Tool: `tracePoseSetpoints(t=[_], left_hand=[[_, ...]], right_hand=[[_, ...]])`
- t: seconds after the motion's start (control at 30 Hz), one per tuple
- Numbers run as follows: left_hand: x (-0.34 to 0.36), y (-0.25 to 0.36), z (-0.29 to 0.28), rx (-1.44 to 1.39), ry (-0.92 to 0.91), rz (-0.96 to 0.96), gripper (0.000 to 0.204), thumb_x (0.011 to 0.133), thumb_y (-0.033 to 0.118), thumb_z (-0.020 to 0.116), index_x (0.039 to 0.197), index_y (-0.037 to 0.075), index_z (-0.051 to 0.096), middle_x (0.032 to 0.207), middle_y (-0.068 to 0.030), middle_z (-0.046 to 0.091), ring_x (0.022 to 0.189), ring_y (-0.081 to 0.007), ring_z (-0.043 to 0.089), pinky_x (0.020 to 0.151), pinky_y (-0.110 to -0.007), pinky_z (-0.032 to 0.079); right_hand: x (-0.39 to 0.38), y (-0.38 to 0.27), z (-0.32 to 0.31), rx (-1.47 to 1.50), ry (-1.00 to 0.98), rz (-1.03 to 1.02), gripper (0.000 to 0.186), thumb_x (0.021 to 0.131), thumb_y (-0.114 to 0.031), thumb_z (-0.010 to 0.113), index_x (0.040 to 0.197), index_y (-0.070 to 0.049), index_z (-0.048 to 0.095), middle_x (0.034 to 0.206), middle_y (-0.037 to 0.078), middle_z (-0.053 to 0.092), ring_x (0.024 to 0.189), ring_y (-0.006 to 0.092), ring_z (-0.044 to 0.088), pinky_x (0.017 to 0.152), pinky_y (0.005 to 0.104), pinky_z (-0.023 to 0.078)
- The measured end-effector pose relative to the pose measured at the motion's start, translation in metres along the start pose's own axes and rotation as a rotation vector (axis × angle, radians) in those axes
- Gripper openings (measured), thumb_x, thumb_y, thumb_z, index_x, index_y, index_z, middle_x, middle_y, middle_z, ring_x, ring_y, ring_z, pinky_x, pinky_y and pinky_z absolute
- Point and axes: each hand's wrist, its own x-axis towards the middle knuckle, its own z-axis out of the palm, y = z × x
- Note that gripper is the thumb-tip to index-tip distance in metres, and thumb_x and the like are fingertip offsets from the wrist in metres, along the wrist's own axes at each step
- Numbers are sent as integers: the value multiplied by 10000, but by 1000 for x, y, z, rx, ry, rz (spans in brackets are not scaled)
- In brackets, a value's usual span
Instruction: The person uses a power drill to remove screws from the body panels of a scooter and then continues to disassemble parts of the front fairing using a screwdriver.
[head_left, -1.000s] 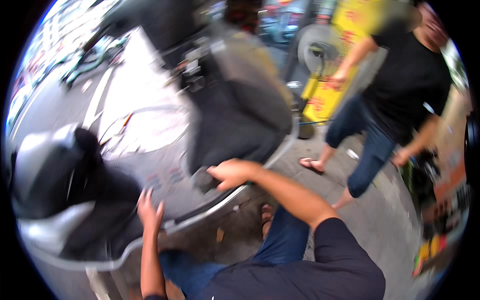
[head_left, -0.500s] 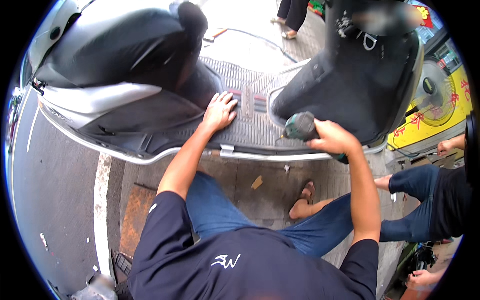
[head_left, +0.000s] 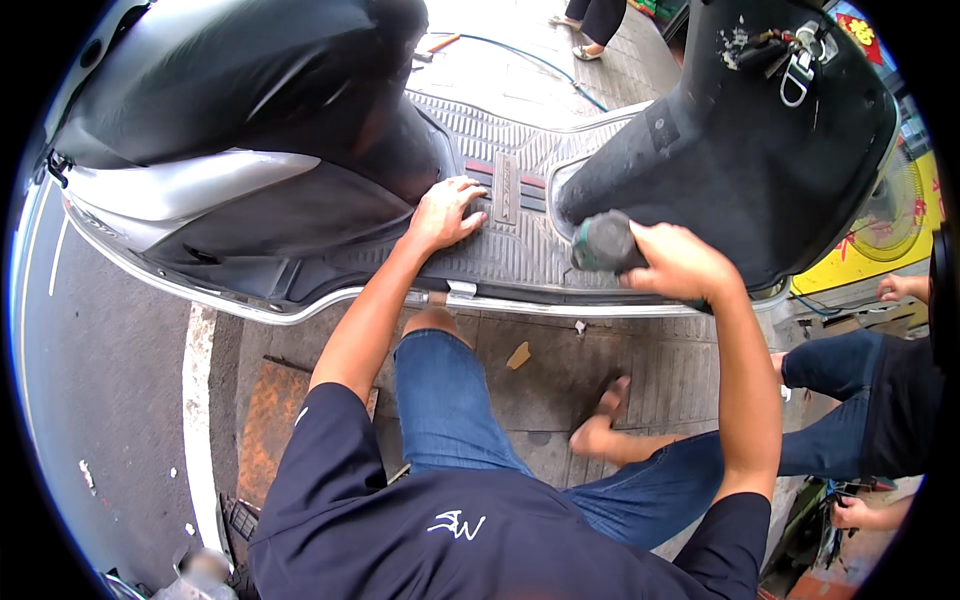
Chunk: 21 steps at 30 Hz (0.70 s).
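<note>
I crouch beside a scooter whose ribbed black footboard mat (head_left: 520,235) lies in front of me. My left hand (head_left: 443,212) rests flat on the mat near its left end, fingers spread, holding nothing. My right hand (head_left: 680,265) grips a dark green power tool (head_left: 600,243), its round end pointing at the mat's right side by the front leg shield (head_left: 740,150). The scooter's seat and grey side panel (head_left: 200,185) fill the upper left.
A chrome trim strip (head_left: 520,296) edges the footboard. Another person in jeans and a dark top (head_left: 860,400) squats at my right. A second person's feet (head_left: 585,25) stand beyond the scooter by a blue hose (head_left: 540,65). A rusty plate (head_left: 265,420) lies on the pavement.
My view has swung down and settled over the footboard. Both hands stay about where they were half a second ago: left on the mat, right holding the tool.
</note>
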Motion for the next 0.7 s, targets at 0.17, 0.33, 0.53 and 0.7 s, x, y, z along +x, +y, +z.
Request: tracePoseSetpoints(t=[0.17, 0.33, 0.53, 0.7], left_hand=[[9, -1, 17, 324, 108, -86, 478, 864, 358, 659, 1235, 60, 612, 1407, -203, 514, 1362, -396, 425, 1142, -437, 344], [120, 17, -3, -106, -154, -374, 650, 923, 469, 600, 1438, 96, 467, 1555, -186, 362, 1474, -365, 264, 1170, -551, 247], [49, -49, 13, -1701, 652, -831, 753, 994, 450, 559, 1551, 74, 218, 1561, -215, 337, 1423, -355, 370, 1148, -465, 347], [-24, 32, 4, -2096, 799, -906, 518, 1018, 438, 497, 1388, 77, 466, 1353, -139, 590, 1213, -278, 593, 985, -466, 502]], right_hand=[[17, -17, -6, -79, 46, -24, 511, 776, -285, 747, 1095, 67, 557, 985, 291, 668, 981, 449, 637, 863, 475, 518], [24, -46, -8, -259, -70, -212, 528, 781, -291, 768, 1126, 53, 565, 918, 255, 690, 943, 407, 668, 833, 470, 531], [11, -29, -4, -226, 8, -285, 540, 798, -334, 759, 1127, 37, 544, 892, 243, 684, 923, 411, 668, 808, 482, 533], [-23, 12, 18, -103, 46, -169, 639, 826, -397, 731, 1209, 72, 527, 962, 263, 690, 929, 429, 666, 816, 478, 532]])
